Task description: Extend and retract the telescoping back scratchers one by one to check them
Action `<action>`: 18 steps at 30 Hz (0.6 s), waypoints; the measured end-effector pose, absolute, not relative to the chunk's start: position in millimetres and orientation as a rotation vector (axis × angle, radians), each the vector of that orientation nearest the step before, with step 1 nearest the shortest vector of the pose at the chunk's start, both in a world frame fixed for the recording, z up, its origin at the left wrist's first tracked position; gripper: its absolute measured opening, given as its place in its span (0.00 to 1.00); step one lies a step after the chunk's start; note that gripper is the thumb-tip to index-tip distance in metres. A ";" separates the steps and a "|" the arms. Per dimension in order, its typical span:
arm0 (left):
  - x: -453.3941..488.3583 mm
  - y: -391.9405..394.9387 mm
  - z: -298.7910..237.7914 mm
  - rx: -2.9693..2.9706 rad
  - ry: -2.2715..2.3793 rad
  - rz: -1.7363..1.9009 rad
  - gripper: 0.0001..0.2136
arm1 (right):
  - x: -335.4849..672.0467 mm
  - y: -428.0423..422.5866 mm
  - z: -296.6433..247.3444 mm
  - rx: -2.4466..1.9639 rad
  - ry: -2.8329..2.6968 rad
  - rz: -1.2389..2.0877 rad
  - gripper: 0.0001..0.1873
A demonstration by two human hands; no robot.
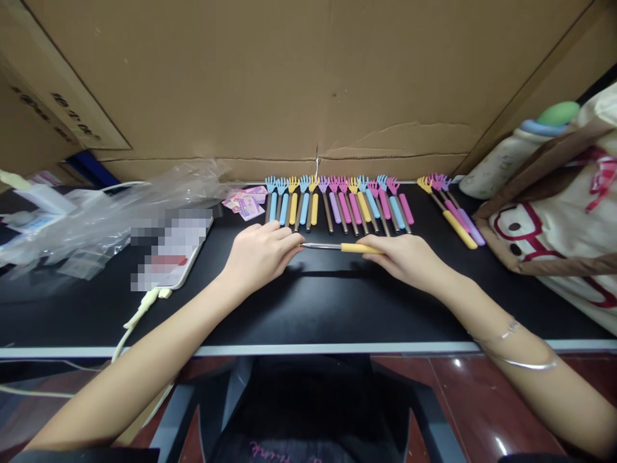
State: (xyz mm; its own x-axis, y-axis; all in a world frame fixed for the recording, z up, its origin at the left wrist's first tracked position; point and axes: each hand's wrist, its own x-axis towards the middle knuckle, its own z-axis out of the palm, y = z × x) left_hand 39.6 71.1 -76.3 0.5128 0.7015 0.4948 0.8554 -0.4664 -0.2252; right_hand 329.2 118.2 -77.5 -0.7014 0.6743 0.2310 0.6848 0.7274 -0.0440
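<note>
Held level above the black desk between both hands is a back scratcher (324, 246) with a thin metal rod and a yellow handle. My left hand (263, 254) is closed around its left end, so the head is hidden. The fingers of my right hand (400, 257) pinch the yellow handle at the right end. Just beyond the hands lies a row of claw-shaped heads on dark rods (330, 212), in blue, yellow, purple and pink, with coloured handles (355, 209) among them. Three back scratchers with coloured handles (453, 222) lie together to the right.
Small printed cards (248, 202) lie left of the row. Further left are a phone (186, 251) with a cable (139, 312) plugged in and crumpled clear plastic bags (110, 212). A bottle (501, 161) and a cloth bag (569, 218) occupy the right. Cardboard (270, 83) walls the back.
</note>
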 end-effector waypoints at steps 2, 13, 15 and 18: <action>38.4 71.4 -77.4 -2.315 -1.254 -0.474 0.12 | 327.8 116.6 -76.2 -1.096 -2.733 0.018 0.13; 43.0 70.9 -78.9 -2.308 -1.238 -0.502 0.13 | 324.5 113.4 -70.2 -1.156 -2.668 -0.024 0.09; 45.2 70.0 -79.1 -2.308 -1.234 -0.504 0.13 | 320.5 111.0 -69.4 -1.129 -2.626 -0.137 0.08; 48.7 67.8 -78.3 -2.318 -1.197 -0.499 0.12 | 310.6 106.0 -69.7 -0.991 -2.636 -0.228 0.09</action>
